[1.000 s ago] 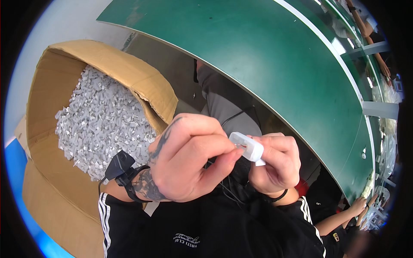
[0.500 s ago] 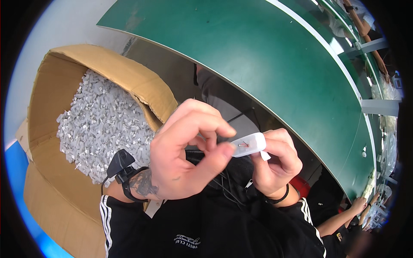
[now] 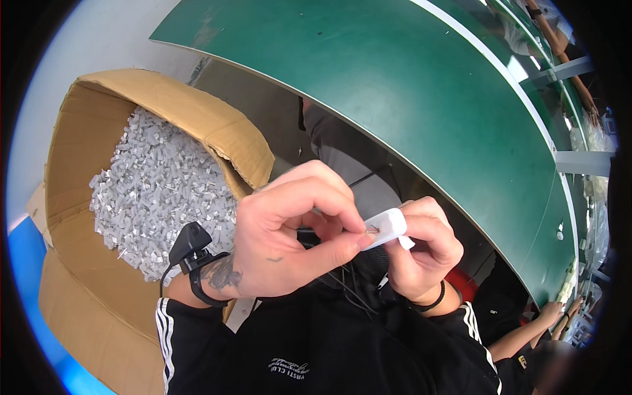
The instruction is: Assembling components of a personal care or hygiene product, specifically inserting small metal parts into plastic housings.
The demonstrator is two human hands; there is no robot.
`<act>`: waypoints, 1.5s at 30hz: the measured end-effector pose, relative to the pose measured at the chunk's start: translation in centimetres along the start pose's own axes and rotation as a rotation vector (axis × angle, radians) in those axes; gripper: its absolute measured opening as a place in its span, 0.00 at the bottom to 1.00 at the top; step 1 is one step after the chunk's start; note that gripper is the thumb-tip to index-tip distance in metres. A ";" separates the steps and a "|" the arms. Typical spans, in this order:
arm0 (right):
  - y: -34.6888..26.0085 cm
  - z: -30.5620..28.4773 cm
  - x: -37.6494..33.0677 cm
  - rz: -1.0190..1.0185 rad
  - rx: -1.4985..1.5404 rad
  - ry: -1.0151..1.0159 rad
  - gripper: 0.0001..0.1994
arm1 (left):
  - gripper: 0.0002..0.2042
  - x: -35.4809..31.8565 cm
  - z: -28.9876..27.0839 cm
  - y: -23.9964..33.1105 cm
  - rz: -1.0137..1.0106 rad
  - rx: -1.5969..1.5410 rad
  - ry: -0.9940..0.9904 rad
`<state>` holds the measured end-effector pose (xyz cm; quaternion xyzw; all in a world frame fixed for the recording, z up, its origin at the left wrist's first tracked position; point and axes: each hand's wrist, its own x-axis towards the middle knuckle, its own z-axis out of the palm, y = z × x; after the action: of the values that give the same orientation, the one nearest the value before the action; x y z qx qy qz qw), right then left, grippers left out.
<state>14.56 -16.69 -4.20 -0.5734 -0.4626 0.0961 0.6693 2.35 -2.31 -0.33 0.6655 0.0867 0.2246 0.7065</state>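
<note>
In front of my chest, my right hand [image 3: 424, 253] is closed on a small white plastic casing [image 3: 393, 222] with rounded corners. A small white tab [image 3: 406, 243] sticks out below it, by my right thumb. Thin reddish wires [image 3: 373, 228] show at the casing's open face. My left hand [image 3: 289, 237] is closed, thumb and forefinger pinched together on the wires at the casing's left end. Those fingertips partly hide the wires and the near end of the casing. The left wrist wears a black strap with a black device [image 3: 191, 243].
A large open cardboard box [image 3: 217, 125] at left holds a heap of small whitish plastic pieces [image 3: 164, 191]. Beyond my hands curves a green tabletop [image 3: 395, 79]. Someone's grey-clothed leg [image 3: 336, 145] shows under it. A co-worker's hand [image 3: 550, 315] rests near the table's right end.
My left thumb and forefinger, apart before, have come together on the wires. That hand has shifted slightly right and down. My right hand keeps the casing almost in place, slightly tilted.
</note>
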 end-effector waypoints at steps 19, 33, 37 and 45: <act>0.6 0.0 -1.2 0.211 0.333 0.022 0.08 | 0.22 -0.1 0.7 -0.7 0.461 0.403 -0.015; 0.5 -0.4 -1.0 0.148 0.172 0.009 0.09 | 0.18 -0.1 -0.1 0.4 0.043 0.216 -0.091; -0.7 -0.7 1.5 -0.013 -0.105 -0.049 0.13 | 0.16 0.1 0.1 0.0 -0.187 -0.005 -0.065; -1.1 -1.6 2.1 -0.163 -0.243 -0.031 0.18 | 0.13 0.7 0.6 0.0 -0.285 -0.287 -0.039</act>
<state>16.39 -16.75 -2.02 -0.6092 -0.5261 -0.0062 0.5933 3.24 -2.49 -0.19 0.5433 0.1334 0.1193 0.8202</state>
